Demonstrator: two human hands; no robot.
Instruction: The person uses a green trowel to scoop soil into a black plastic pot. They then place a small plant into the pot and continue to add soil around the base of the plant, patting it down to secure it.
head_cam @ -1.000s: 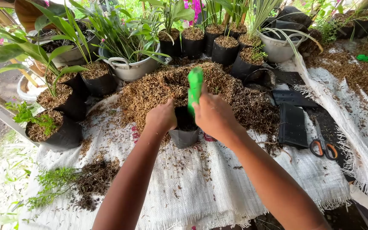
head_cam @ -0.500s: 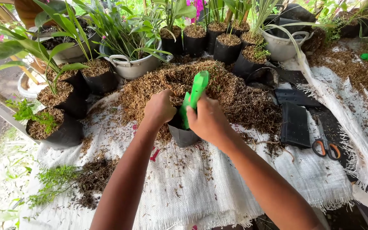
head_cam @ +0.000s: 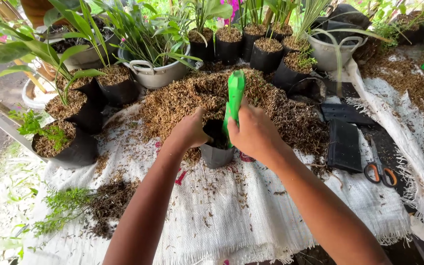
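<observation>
Green trowel [head_cam: 233, 100] now swung upright over the black bag [head_cam: 216, 147], tip inside. Clenched in right hand [head_cam: 252, 131]; left hand [head_cam: 190, 131] gripping the bag's rim

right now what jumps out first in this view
The bright green trowel stands out at centre, gripped by the right hand and dipping into a small black grow bag that the left hand steadies. Behind them lies a big heap of brown husk mix; orange-handled scissors lie at the right.
</observation>
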